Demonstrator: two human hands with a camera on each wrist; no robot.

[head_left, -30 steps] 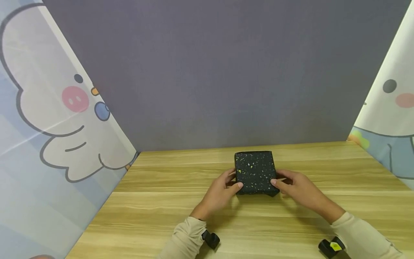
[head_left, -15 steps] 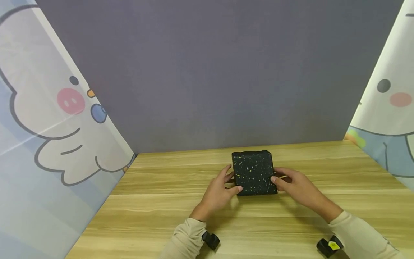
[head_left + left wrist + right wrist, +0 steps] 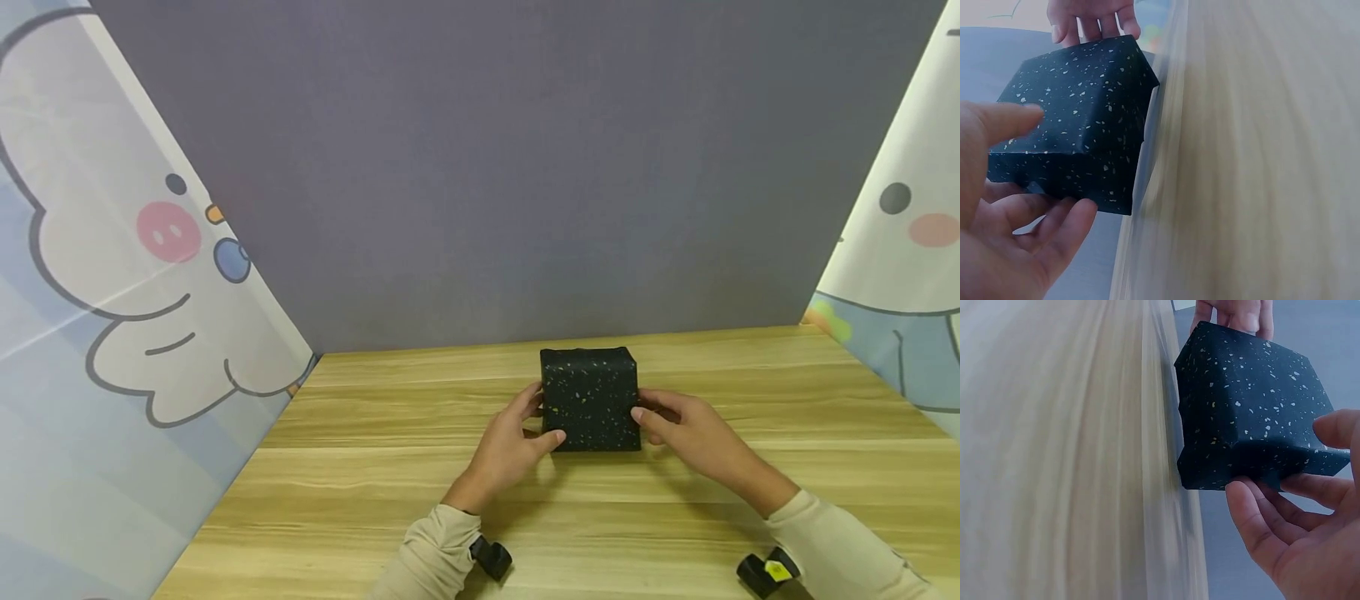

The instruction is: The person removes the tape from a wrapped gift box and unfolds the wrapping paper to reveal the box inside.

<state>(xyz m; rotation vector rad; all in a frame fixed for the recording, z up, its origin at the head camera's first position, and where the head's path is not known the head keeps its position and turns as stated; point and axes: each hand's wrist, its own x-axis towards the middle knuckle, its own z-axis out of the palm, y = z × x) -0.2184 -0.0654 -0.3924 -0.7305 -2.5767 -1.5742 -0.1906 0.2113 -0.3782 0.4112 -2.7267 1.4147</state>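
Note:
A black box (image 3: 591, 408) with pale and yellow specks is held between both hands, near the back of the wooden table. My left hand (image 3: 510, 450) holds its left side, thumb on the near face and fingers along the side. My right hand (image 3: 696, 437) grips the right side in the same way. In the left wrist view the box (image 3: 1079, 100) shows creased edges and a pointed lower corner. The right wrist view shows the box's (image 3: 1260, 394) uneven lower edge close to the table; whether it touches the wood I cannot tell.
The wooden table (image 3: 360, 483) reaches back to a grey wall panel (image 3: 480, 175). Cartoon-printed sheets stand at the left (image 3: 82, 417) and right (image 3: 907, 275). Each wrist wears a black strapped device, such as the left-wrist device (image 3: 492, 558).
The box has tipped between the hands: a narrow band along its far edge now shows above the broad near face. The corner flap at lower right is out of sight. Both hands stay nearly in place.

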